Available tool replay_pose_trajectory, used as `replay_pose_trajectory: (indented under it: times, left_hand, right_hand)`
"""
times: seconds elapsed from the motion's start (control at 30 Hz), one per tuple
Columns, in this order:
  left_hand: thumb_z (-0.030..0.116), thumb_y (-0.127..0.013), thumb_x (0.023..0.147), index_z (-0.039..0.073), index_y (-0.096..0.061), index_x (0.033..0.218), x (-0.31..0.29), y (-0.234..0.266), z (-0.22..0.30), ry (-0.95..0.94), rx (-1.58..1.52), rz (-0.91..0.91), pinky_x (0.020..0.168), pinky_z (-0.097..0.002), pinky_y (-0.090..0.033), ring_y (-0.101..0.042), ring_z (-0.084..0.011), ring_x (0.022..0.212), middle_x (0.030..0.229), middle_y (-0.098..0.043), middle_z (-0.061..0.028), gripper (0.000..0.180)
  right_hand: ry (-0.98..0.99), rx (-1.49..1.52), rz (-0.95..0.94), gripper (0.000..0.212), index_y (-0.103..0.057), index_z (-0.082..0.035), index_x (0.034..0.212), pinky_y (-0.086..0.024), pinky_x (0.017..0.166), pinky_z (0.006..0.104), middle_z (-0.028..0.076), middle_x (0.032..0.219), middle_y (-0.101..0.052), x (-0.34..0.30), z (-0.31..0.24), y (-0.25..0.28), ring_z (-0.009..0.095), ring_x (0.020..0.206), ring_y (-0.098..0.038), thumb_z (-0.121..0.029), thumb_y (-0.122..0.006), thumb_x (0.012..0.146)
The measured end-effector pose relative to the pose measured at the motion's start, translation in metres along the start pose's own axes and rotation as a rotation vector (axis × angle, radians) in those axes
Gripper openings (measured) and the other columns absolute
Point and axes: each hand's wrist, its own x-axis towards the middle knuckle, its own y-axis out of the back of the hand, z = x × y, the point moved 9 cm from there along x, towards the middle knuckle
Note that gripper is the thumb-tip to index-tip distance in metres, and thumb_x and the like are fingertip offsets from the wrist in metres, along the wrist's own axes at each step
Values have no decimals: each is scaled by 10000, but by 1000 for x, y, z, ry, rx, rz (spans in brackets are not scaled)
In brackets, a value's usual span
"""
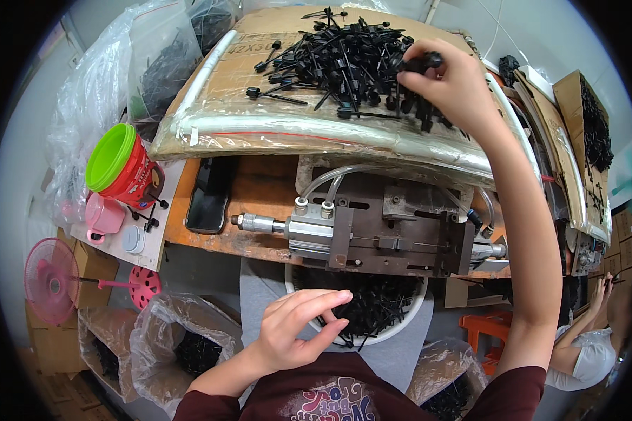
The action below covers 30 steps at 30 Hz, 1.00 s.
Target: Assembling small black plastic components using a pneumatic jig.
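A heap of black plastic pieces, thin stems with knobbed heads (340, 67), lies on the raised cardboard surface (253, 116). At the heap's right edge my right hand (453, 88) is closed, thumb and fingers pinching black knob-headed pieces (425, 63). My left hand (295, 328) holds nothing, its thumb and fingers apart, near the left side of a white tub (423, 298) filled with similar black pieces (372, 302). Between my hands stands a dark metal fixture (414, 242) with a silver cylinder (310, 238) and clear air tubes.
A dark phone (209, 195) lies on the bench at left. Beside it stand a red and green bucket (130, 168), a pink cup (104, 216) and a pink fan (51, 281). Plastic bags (179, 337) of black pieces flank me. Another person (586, 351) sits at far right.
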Motion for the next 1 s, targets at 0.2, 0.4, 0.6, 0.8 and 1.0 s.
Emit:
replay_pose_trajectory:
  times: [0.2, 0.4, 0.6, 0.8, 1.0]
  left_hand:
    - [-48, -743, 754, -1, -565, 1190, -4, -5, 1, -6, 21, -22, 663, -269, -534, -678, -157, 667, 1066, -684, -172, 474]
    - [-10, -771, 751, 17, -608, 1185, -5, -12, 2, -34, 42, -13, 599, -260, -526, -660, -145, 642, 1045, -682, -141, 465]
    - [3, -777, 750, 15, -609, 1186, 0, -16, 4, -56, 33, -11, 592, -271, -521, -659, -178, 676, 1042, -683, -142, 468]
    - [-10, -781, 733, -20, -637, 1147, 33, -2, 24, -143, 155, 69, 757, -330, -524, -659, -265, 894, 1063, -688, -139, 438]
    - [72, -832, 704, -29, -555, 1283, 84, -16, 10, -129, 415, 180, 929, -383, -464, -577, -308, 1098, 1236, -601, -168, 650]
  right_hand:
    - [-240, 502, 57, 217, -669, -37, 943, -476, 599, 213, 5, 770, -616, 1, 33, 19, 68, 661, -578, -187, -761, 816]
    - [-290, 799, 202, 208, -672, -4, 1022, -532, 662, 172, 4, 829, -640, -3, 51, 40, 49, 711, -613, -115, -726, 856]
    - [-321, 906, 333, 212, -669, 38, 1022, -554, 664, 182, 43, 870, -660, -1, 73, 65, 83, 751, -649, -96, -717, 865]
    - [-237, 981, 219, 194, -690, 20, 973, -556, 674, 239, 72, 829, -695, -41, 32, 56, 113, 715, -677, -129, -723, 854]
    - [-432, 1158, 206, 173, -659, 29, 978, -544, 605, 249, 82, 839, -674, -109, 13, 8, 116, 653, -655, -85, -711, 859]
